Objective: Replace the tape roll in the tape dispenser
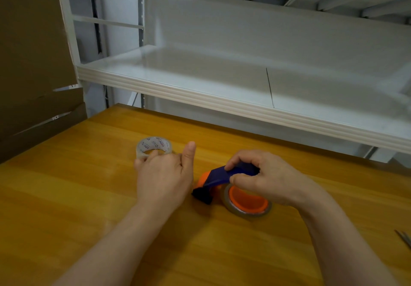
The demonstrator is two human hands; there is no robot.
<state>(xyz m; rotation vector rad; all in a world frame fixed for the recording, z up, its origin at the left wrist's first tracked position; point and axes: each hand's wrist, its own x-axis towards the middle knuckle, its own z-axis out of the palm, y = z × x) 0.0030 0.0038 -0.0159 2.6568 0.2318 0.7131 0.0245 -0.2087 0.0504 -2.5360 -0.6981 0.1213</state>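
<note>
A full clear tape roll [155, 144] with printed lettering lies flat on the wooden table [77, 196]. My left hand [164, 174] is just in front of it, thumb raised, with loosely curled fingertips touching its near rim. To the right lies the tape dispenser [219, 177], dark blue with an orange hub [246, 200]. A thin, nearly spent ring of tape sits around the hub. My right hand [266, 179] grips the dispenser's blue handle from above, and its fingers hide the handle's far end.
A white metal shelf [200, 94] juts over the table's far edge at about head height. Brown cardboard [33, 63] stands at the left. A thin metal tool [404, 240] pokes in at the right edge of the table.
</note>
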